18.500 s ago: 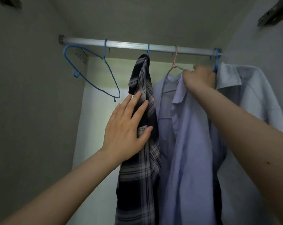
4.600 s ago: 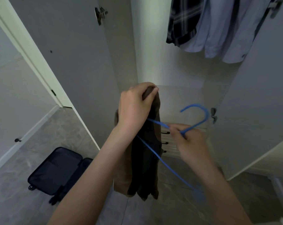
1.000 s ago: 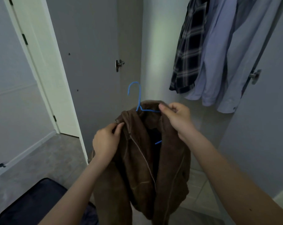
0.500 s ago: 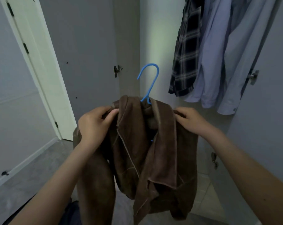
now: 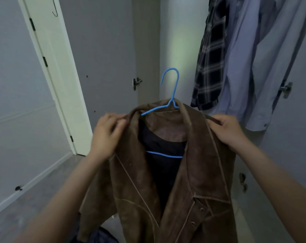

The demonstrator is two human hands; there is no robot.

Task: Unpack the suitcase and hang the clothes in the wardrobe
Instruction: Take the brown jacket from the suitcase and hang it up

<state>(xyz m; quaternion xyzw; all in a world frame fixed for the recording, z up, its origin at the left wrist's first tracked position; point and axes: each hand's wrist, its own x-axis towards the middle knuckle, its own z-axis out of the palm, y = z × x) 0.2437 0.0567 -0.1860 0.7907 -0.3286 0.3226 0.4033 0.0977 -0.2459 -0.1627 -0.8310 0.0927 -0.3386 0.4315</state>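
Note:
A brown suede jacket (image 5: 197,176) hangs open on a blue wire hanger (image 5: 171,95), held up in front of the open wardrobe. The hanger's hook stands upright above the collar and its lower bar shows inside the jacket. My left hand (image 5: 106,135) grips the jacket's left shoulder beside the collar. My right hand (image 5: 227,130) grips the right shoulder. A dark plaid shirt (image 5: 210,67) and light blue shirts (image 5: 250,64) hang in the wardrobe at the upper right. A dark piece of the suitcase (image 5: 103,235) shows at the bottom edge.
The grey wardrobe door (image 5: 103,55) stands open on the left with a hinge (image 5: 136,83) on its edge. A second door with a hinge (image 5: 286,89) is on the right. A white room door (image 5: 54,71) is at the far left, above grey floor tiles.
The jacket now sits spread over both hanger shoulders with the collar opened out. Both my hands have shifted outward to the shoulders, and the hanger hook has straightened.

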